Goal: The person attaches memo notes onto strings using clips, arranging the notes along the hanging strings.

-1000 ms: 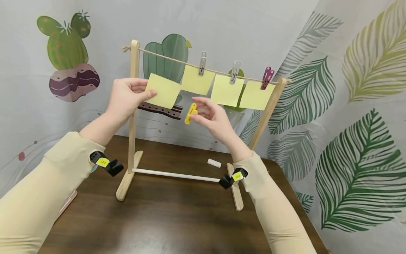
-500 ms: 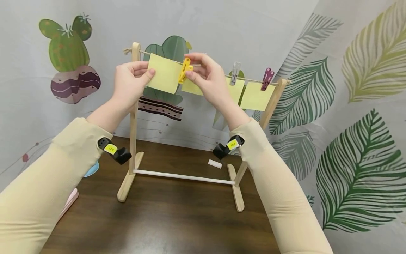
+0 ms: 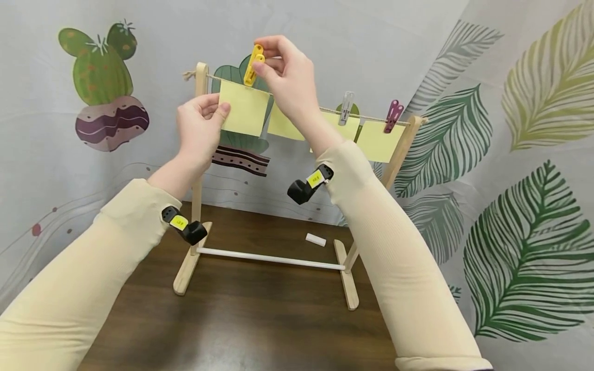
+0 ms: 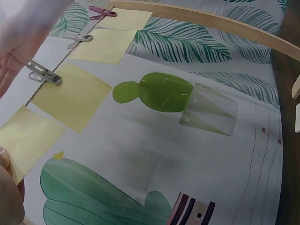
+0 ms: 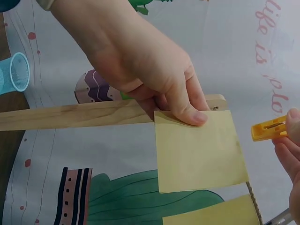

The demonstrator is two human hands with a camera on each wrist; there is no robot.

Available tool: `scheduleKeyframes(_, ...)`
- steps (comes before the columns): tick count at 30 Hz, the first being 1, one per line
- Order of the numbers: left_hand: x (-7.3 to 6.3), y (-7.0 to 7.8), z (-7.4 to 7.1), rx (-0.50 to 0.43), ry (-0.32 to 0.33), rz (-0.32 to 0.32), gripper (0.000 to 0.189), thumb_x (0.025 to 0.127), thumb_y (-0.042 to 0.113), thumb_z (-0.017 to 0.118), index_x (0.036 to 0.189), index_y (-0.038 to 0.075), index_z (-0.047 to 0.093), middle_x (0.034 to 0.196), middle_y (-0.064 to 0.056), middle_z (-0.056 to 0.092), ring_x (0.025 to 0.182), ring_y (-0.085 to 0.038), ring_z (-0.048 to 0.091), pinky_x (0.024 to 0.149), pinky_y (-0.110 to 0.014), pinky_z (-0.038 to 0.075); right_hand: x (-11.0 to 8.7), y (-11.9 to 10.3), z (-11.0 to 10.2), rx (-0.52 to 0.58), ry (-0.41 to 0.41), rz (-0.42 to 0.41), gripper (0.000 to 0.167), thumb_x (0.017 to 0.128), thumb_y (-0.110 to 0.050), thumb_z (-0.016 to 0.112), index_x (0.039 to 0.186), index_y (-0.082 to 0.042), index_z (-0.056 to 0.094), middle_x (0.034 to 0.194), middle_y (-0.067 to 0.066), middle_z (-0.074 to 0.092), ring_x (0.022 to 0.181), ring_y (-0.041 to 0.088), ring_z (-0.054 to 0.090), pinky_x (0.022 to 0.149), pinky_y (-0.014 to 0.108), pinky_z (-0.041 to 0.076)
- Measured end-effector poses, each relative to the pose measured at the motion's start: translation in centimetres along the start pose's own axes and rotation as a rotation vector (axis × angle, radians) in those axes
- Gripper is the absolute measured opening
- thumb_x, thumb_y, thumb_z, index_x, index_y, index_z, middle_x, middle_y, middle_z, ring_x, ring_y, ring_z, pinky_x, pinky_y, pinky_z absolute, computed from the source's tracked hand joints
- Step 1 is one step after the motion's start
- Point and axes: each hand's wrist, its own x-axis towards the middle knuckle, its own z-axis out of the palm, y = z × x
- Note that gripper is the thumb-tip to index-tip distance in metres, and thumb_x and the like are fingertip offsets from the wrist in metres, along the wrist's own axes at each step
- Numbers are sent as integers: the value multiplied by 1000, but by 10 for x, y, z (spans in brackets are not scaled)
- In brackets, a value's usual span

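My left hand (image 3: 200, 126) pinches the left edge of a yellow sticky note (image 3: 244, 109), thumb in front. The note's top edge lies along the rope (image 3: 211, 77) at the rack's left end. Above that edge, my right hand (image 3: 292, 74) pinches a yellow clothespin (image 3: 253, 66) between thumb and fingers, its tip pointing down at the note. In the right wrist view the clothespin (image 5: 269, 129) stands apart from the note (image 5: 201, 150). Farther right hang more notes, one under a grey clothespin (image 3: 346, 108) and one under a purple clothespin (image 3: 393, 116).
The wooden rack (image 3: 197, 190) stands on a brown table (image 3: 260, 304), with a white bar (image 3: 274, 259) low between its feet. A small white block (image 3: 316, 239) lies behind the bar. A blue mesh cup (image 5: 18, 72) shows in the right wrist view. A patterned cloth hangs behind.
The left hand has raised the note to the rope. My right hand has carried the yellow clothespin up and left, from below the hanging notes to above the rope.
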Motion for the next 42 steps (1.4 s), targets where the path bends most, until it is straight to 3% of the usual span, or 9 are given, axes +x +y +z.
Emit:
scheduleKeyframes(10, -1, -5, 6, 82, 9, -45, 33, 95, 19, 64, 123, 1, 66, 112, -13, 69, 100, -10, 63, 90, -22, 50, 7, -4, 10, -106, 13, 24, 25, 93, -9, 64, 118, -3, 63, 103, 8, 61, 96, 14, 68, 84, 14, 51)
scheduleKeyframes(21, 0, -7, 10, 68, 67, 9, 30, 93, 15, 66, 119, -2, 68, 115, -19, 70, 96, -9, 66, 90, -21, 52, 9, -4, 15, -148, 33, 69, 20, 91, -8, 68, 110, -3, 65, 97, 4, 63, 90, 13, 66, 80, 15, 51)
scheduleKeyframes(26, 0, -6, 12, 63, 68, 1, 30, 94, 15, 65, 119, -1, 68, 115, -19, 69, 97, -10, 65, 91, -22, 51, 9, -2, 15, -172, 44, 82, 19, 91, -10, 68, 109, -4, 66, 95, 3, 63, 85, 11, 65, 78, 15, 51)
scheduleKeyframes(42, -2, -4, 16, 72, 88, -10, 27, 96, 14, 61, 119, 1, 67, 110, -13, 70, 86, -5, 61, 76, -17, 48, 19, 2, 17, -261, -71, 223, 25, 94, -16, 66, 119, -10, 67, 106, 4, 67, 90, 9, 63, 77, 17, 50)
